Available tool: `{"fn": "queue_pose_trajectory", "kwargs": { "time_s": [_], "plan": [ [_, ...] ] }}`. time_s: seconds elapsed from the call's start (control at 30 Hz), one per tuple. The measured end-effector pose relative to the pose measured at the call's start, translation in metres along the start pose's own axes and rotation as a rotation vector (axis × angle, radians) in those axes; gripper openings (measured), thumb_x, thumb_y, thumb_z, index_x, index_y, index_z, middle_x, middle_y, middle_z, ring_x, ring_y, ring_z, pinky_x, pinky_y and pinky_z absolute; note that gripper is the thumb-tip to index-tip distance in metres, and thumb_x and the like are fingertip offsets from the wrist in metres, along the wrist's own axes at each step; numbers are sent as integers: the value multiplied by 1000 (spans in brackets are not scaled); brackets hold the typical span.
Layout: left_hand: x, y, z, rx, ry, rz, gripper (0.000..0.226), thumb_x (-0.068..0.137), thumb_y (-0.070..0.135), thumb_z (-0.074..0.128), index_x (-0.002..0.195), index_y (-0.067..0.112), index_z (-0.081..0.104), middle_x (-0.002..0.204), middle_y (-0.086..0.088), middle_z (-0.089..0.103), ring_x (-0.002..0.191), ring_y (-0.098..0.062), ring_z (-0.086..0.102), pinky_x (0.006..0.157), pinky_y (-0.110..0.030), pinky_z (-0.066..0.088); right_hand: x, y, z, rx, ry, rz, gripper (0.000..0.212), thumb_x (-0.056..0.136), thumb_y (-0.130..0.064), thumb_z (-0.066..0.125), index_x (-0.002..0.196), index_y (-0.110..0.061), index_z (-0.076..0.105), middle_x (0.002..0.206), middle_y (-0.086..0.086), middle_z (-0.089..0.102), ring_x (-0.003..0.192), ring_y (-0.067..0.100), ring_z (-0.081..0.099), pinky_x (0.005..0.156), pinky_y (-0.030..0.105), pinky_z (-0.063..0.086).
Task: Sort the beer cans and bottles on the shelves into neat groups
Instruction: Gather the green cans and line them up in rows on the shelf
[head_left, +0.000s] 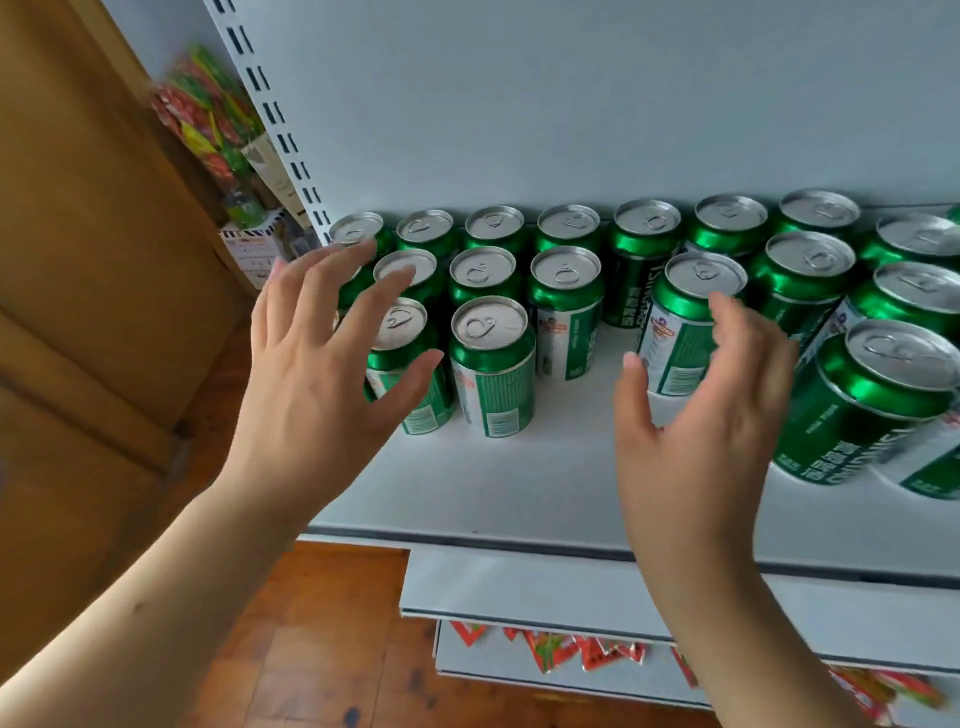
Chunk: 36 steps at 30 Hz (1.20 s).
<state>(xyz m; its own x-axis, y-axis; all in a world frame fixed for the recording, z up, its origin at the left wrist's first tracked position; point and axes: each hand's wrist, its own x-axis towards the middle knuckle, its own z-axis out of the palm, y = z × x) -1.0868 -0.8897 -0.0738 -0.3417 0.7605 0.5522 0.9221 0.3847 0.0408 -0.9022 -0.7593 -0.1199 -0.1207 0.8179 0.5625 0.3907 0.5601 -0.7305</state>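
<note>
White shelf (519, 483): green beer cans (493, 364) upright in rows.

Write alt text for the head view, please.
Two open hands, left hand and right hand, reach toward upright green beer cans grouped on a white shelf, holding nothing. Red snack packets lie on a lower shelf.
</note>
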Motion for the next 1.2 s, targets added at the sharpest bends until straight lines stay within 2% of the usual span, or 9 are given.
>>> {"fn": "queue_pose_trajectory", "kwargs": {
  "time_s": [0.1, 0.2, 0.4, 0.5, 0.77, 0.93, 1.0, 1.1, 1.2],
  "plan": [
    [-2, 37, 17, -21, 57, 0, 55, 92, 48, 58, 135, 14, 55, 140, -10, 51, 134, -32, 39, 116, -58, 23, 19, 18, 10, -57, -85, 117, 84, 87, -25, 71, 151, 0, 22, 153, 17, 26, 140, 29, 31, 111, 9, 22],
    [-5, 57, 36, -6, -9, -28, 61, 89, 57, 59, 135, 19, 54, 138, -3, 53, 133, -28, 45, 120, -55, 13, 30, 34, 21, -103, -109, 99, 98, 82, -27, 77, 154, -4, 15, 157, 14, 20, 141, 29, 31, 115, 29, 32],
    [-3, 60, 41, -45, 11, -46, 58, 82, 45, 72, 129, 16, 55, 132, -5, 53, 124, -25, 50, 123, -46, 10, 46, 46, 19, -182, -67, 141, 75, 80, -24, 75, 142, -6, 38, 139, 13, 41, 123, 29, 48, 89, 25, 35],
    [-1, 56, 36, -83, -20, -4, 58, 81, 35, 76, 130, 13, 55, 133, -6, 53, 126, -25, 49, 124, -43, 4, 40, 46, 11, -116, -98, 139, 70, 75, -24, 77, 133, -5, 44, 133, 13, 44, 118, 29, 48, 92, 26, 36],
    [-9, 55, 26, -119, -26, -14, 52, 91, 37, 56, 138, 15, 51, 141, -5, 49, 139, -26, 39, 124, -49, 5, -21, 12, 3, -20, -215, -4, 66, 77, -31, 78, 131, -13, 45, 124, 2, 46, 106, 19, 56, 74, 29, 52],
    [-17, 66, 26, -146, -50, -73, 53, 92, 30, 60, 142, 17, 50, 145, -5, 48, 144, -26, 32, 124, -50, 4, -3, 7, -1, -62, -407, -110, 69, 90, -37, 66, 148, -11, 37, 147, 3, 42, 133, 19, 44, 102, 25, 42],
    [-12, 74, 23, -204, 5, -94, 49, 91, 23, 61, 138, 14, 53, 143, -8, 50, 142, -29, 35, 123, -53, 8, 0, 7, -32, -139, -307, -168, 61, 95, -34, 61, 147, -9, 40, 149, 5, 42, 137, 18, 39, 110, 22, 32],
    [8, 97, 15, -350, 149, -69, 40, 89, 11, 60, 128, 10, 59, 130, -11, 56, 123, -31, 48, 107, -52, 38, -7, 22, -79, -150, 90, -71, 48, 90, -19, 69, 133, -3, 52, 132, 12, 50, 123, 27, 49, 106, 35, 42],
    [53, 120, 17, -420, 103, -44, 37, 88, 19, 59, 124, 15, 61, 123, -7, 56, 114, -28, 53, 82, -42, 50, -14, 46, -89, -152, 87, 209, 70, 85, -30, 74, 141, -8, 38, 142, 13, 39, 128, 29, 44, 105, 45, 45]
  ]
}}
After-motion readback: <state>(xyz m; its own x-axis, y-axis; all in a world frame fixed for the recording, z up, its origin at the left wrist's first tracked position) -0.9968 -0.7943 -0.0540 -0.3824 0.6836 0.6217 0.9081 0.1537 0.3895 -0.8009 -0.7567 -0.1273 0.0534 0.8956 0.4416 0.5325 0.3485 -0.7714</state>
